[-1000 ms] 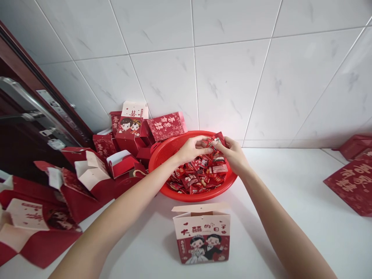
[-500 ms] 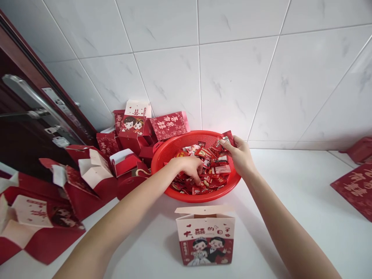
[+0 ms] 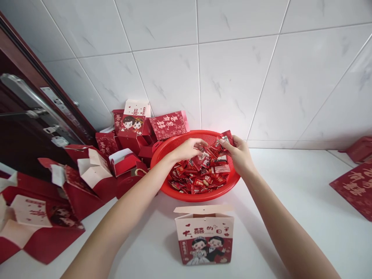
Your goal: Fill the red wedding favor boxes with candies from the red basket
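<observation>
Red packets [image 3: 200, 182] being picked from a basket [image 3: 200, 198]

The right hand [image 3: 240, 154] pinches at least one packet [image 3: 227, 136] between thumb and fingers, over the basket. The left hand [image 3: 186, 149] curls its fingers above the pile, a packet right by the tips; I can't tell if it has hold of it. I think this is the gathering step. Next calls for a neat little pinch on the left, with the right squeezing tight. A box [image 3: 205, 242] stands in front, near the basket.

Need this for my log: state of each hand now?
Left hand: curled over the basket; can't tell if holding anything.
Right hand: closed on at least one red packet.
</observation>
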